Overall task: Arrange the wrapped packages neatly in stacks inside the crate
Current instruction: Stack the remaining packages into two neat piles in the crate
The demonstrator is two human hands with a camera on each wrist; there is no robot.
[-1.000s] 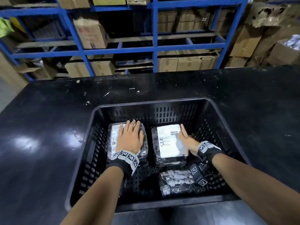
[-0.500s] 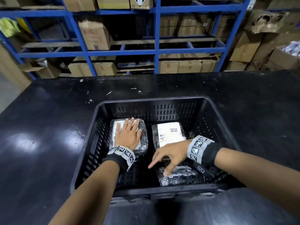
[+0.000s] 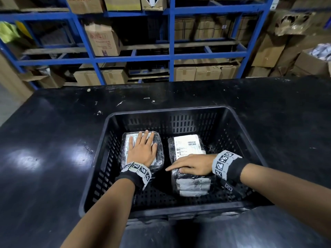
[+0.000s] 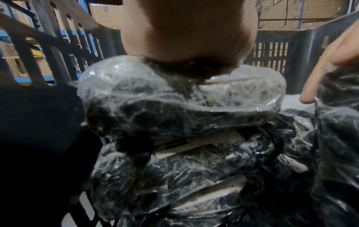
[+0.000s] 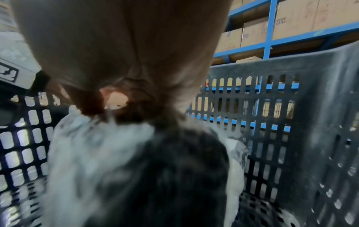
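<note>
A black slotted crate [image 3: 168, 110] stands on the black table. At its back left lies a stack of clear-wrapped packages [image 3: 159, 154]; my left hand [image 3: 142, 149] presses flat on its top, fingers straight. In the left wrist view two packages [image 4: 174, 107] of that stack show, one on the other. At the back right lies another package with a white label [image 3: 187, 144]. Just in front of it my right hand [image 3: 188, 165] grips the upper edge of a third wrapped package [image 3: 193, 184], tilted up off the crate floor. The right wrist view shows this package [image 5: 136, 169] blurred under the hand.
The crate's front floor [image 3: 157, 194] between my wrists is bare mesh. Black tabletop [image 3: 53, 158] surrounds the crate on all sides. Blue shelving [image 3: 172, 56] with cardboard boxes stands behind the table, and more boxes [image 3: 268, 51] are piled at the back right.
My right hand left the side of the labelled package, reached to the loose package at the crate's front, took hold of it and tipped it up. The left hand stayed on its stack.
</note>
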